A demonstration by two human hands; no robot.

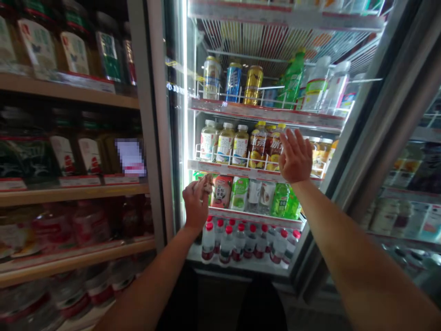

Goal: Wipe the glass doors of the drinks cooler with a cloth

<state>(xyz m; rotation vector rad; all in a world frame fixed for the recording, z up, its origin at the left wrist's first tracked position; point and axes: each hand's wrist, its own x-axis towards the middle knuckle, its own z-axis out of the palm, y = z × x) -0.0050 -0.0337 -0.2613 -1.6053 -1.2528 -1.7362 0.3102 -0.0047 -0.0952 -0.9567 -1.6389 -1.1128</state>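
Toward the left side of the fridge [184, 138], the left hand [196, 200] pinches a crumpled wad [208, 183]; the right hand [296, 156] spreads before the fridge's tea bottles [258, 143], railed in [267, 158] probably against toppling.

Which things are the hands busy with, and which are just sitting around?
Seems to belong:
left hand, holding a small, crumpled brown-and-white thing, material unclear
right hand, open before brown plastic bottles with yellow caps

Just standing about:
blue metal can
gold metal can
clear plastic bottles with red caps
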